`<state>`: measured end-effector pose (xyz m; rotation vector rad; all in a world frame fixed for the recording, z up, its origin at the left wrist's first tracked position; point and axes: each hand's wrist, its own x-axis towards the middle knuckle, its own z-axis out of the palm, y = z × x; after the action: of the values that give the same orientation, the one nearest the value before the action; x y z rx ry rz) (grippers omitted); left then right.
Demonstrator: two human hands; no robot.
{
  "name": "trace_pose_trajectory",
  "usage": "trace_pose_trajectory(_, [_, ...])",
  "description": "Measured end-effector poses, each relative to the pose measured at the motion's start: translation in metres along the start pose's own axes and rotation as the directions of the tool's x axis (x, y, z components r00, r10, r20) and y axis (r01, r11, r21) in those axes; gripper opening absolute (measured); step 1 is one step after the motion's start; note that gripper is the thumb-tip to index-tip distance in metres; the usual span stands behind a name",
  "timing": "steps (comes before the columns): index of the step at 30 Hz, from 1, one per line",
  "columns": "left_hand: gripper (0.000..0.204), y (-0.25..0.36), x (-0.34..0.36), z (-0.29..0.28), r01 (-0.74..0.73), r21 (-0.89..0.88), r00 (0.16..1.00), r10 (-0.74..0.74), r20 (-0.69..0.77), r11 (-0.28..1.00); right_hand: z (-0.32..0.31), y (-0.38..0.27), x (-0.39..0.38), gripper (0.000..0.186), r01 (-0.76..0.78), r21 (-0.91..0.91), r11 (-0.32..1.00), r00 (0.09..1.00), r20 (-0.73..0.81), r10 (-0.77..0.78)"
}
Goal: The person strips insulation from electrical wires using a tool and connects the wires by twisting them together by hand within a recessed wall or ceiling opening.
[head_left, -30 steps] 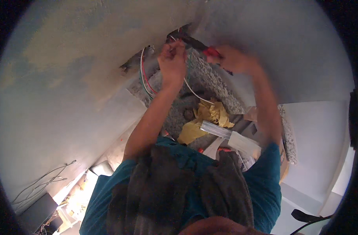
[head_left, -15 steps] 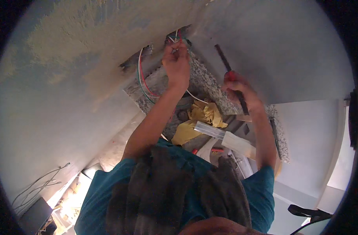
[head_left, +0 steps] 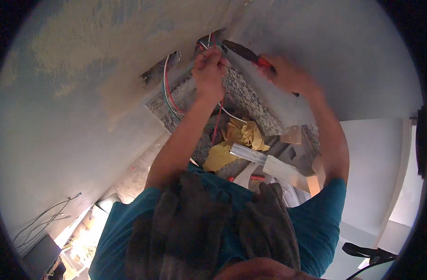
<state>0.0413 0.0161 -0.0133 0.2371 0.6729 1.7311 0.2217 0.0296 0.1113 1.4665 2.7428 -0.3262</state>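
Note:
My left hand (head_left: 209, 72) is closed on wires at the upper cut-out (head_left: 203, 40) in the wall, where white, red and green wires show. My right hand (head_left: 288, 74), somewhat blurred, grips a red-handled tool (head_left: 241, 49) with a long dark blade; its tip reaches the edge of that cut-out, just right of my left fingers. More loose wires (head_left: 167, 93) loop down from a second cut-out (head_left: 155, 73) to the left. A red wire and a white one hang below my left hand. The exact spot my left fingertips pinch is partly hidden.
Below my hands lie a speckled stone slab (head_left: 251, 98), crumpled yellow paper (head_left: 246, 135), a clear plastic strip (head_left: 246, 152), pale boards (head_left: 286, 172) and small red items (head_left: 258, 178). Walls close in on both sides. Grey cables (head_left: 50, 214) hang at lower left.
My right hand and the tool have swung up and left since half a second ago, bringing the blade to the upper cut-out. My left hand stays there, shifted slightly.

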Motion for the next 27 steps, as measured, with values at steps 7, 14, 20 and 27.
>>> trace_pose_trajectory(7, [0.01,0.017,-0.004,-0.003,0.084,0.039,0.996,-0.084,0.001,0.996,-0.004,-0.01,0.018,0.029,0.004,-0.068,0.998,0.995,0.099,0.003])
trace_pose_trajectory(14, [0.01,0.023,0.001,-0.006,0.112,0.086,0.992,-0.117,0.055,0.99,0.001,-0.007,0.021,0.029,0.007,-0.023,1.0,0.994,0.111,-0.004])
trace_pose_trajectory(20, [0.011,0.023,0.002,-0.007,0.112,0.138,0.993,-0.116,0.026,0.984,0.003,-0.014,0.03,0.037,0.046,-0.028,0.999,0.994,0.096,-0.043])
trace_pose_trajectory(27, [0.008,0.027,-0.001,-0.006,0.038,0.227,0.995,-0.058,0.082,0.973,0.007,-0.01,0.042,0.031,0.057,-0.019,0.998,0.994,0.095,-0.055])
